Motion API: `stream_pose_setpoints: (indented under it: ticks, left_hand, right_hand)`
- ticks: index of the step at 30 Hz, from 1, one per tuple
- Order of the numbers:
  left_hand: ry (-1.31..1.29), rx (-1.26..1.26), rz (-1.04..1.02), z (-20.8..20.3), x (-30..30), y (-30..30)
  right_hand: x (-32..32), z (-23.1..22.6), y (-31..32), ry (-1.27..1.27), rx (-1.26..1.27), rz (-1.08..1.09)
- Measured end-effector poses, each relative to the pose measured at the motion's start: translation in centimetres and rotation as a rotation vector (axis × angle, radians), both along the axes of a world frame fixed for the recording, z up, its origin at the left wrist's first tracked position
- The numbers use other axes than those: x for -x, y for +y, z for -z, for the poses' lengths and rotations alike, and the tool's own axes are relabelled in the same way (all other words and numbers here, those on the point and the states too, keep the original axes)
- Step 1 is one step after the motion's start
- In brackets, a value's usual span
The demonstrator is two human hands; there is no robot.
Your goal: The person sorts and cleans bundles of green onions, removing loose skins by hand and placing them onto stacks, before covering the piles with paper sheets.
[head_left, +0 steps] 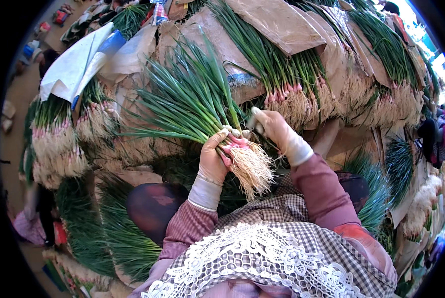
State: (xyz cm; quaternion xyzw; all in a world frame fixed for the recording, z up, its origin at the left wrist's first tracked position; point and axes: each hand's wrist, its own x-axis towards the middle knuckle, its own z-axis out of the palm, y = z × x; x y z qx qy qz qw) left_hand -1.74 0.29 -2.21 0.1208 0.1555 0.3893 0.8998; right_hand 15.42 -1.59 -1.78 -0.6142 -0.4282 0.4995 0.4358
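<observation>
My left hand (214,160), in a thin pale glove, is wrapped round a bunch of green garlic (187,94) just above its bulbs. The long green leaves fan up and to the left. Pink bulbs and a pale tuft of roots (252,169) hang to the right of the hand. My right hand (274,128), gloved the same way, is close beside the stalks with its fingers curled together. Whatever lies between those fingers is too small to make out.
More bunches of green garlic (262,54) lie in rows ahead, roots toward me, partly under brown sheets (277,25). At the left a white sheet (73,64) covers other bunches. Loose green leaves (128,233) lie beside my left knee (155,211). People are partly visible at both edges.
</observation>
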Motion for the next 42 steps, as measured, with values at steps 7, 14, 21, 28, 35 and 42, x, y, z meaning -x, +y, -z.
stream_pose_setpoints:
  ticks: [7, 14, 21, 28, 35, 42]
  left_hand:
    - [-0.032, -0.081, -0.009, -0.2, 0.8, 0.1]
    - [-0.037, 0.018, -0.028, 1.4, 1.4, 0.2]
    - [0.059, 0.049, -0.059, 0.6, 1.2, 0.1]
    - [0.09, 0.085, -0.051, -0.1, 0.3, -0.1]
    - [0.002, 0.001, -0.014, -1.8, 1.9, -0.1]
    - [-0.051, 0.013, -0.006, -0.7, 2.1, 0.6]
  right_hand:
    - [4.9, 0.0, 3.3, 0.834, 0.153, 0.038]
    - [0.2, 2.5, 4.4, 0.32, -0.185, 0.245]
    - [-1.9, 1.7, 4.0, -0.34, -0.297, 0.471]
    - [3.9, -0.5, 3.0, 0.747, 0.015, 0.039]
    - [-2.1, -0.5, 1.7, 0.113, -0.363, 0.28]
    - [-9.4, 3.5, -4.1, -0.573, 0.654, -0.313]
